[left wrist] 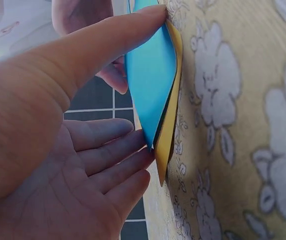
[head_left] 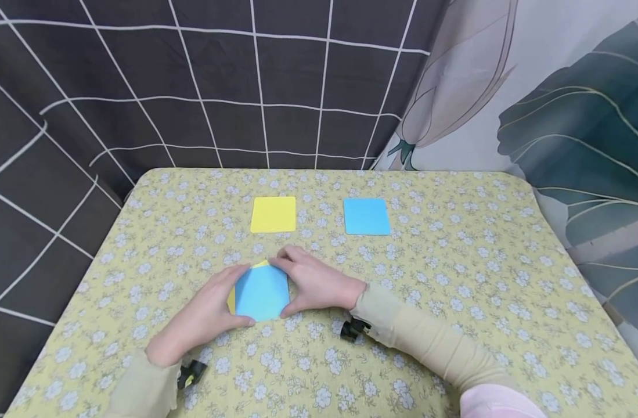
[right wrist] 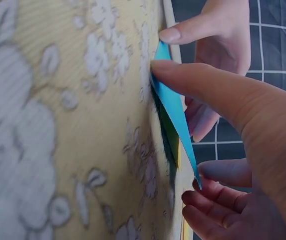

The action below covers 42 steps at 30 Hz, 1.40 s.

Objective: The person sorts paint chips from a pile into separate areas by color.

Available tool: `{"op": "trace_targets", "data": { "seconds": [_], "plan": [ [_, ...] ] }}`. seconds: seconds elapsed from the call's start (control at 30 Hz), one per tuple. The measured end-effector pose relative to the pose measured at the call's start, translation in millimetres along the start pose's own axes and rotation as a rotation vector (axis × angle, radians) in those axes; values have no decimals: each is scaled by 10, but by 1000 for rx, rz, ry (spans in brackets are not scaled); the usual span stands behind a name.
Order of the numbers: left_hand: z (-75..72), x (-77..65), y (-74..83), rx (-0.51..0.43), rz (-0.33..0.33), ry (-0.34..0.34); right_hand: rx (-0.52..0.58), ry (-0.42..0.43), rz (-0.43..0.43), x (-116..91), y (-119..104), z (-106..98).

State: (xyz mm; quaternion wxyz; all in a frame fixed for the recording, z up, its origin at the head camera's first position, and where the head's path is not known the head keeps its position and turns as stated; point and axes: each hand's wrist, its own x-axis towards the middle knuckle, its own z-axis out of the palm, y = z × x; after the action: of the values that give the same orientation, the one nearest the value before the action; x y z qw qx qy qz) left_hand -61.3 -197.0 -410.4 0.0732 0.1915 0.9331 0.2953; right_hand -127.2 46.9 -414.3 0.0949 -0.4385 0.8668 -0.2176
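In the head view, a blue square card [head_left: 262, 293] lies slightly askew over a yellow square card [head_left: 231, 301], whose left edge and top corner peek out. My left hand [head_left: 201, 316] holds the blue card from the left, thumb at its near edge and fingertips at its far left corner. From the other side my right hand [head_left: 321, 281] grips it, thumb at the near right corner, fingers at the far edge. Both wrist views show the blue card [left wrist: 152, 65] tilted, with a gap between it and the yellow card [left wrist: 167, 145] under it.
Farther back on the flowered tablecloth [head_left: 454, 278] lie a yellow square [head_left: 273, 215] and, to its right, a blue square [head_left: 367, 216]. A dark gridded curtain [head_left: 214, 75] hangs behind the table, with a leaf-patterned cloth [head_left: 575, 128] at the right.
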Motion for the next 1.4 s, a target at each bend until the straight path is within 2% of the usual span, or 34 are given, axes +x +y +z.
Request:
{"op": "trace_targets", "data": {
  "seconds": [0.47,0.67,0.77,0.9,1.07,1.4],
  "plan": [
    [-8,22,42,16,-1,-31,-66,-3,-63,-10,-11,5],
    [11,43,48,13,2,-34,0,-3,-48,-37,20,-48],
    [18,75,61,32,35,-19,25,12,-32,-62,49,-95],
    [23,147,94,58,69,-8,50,29,-9,-117,104,-158],
    [25,261,149,74,79,-20,82,43,8,-191,200,-220],
    [25,581,283,100,144,-44,80,91,62,-362,410,-363]
  ]
}}
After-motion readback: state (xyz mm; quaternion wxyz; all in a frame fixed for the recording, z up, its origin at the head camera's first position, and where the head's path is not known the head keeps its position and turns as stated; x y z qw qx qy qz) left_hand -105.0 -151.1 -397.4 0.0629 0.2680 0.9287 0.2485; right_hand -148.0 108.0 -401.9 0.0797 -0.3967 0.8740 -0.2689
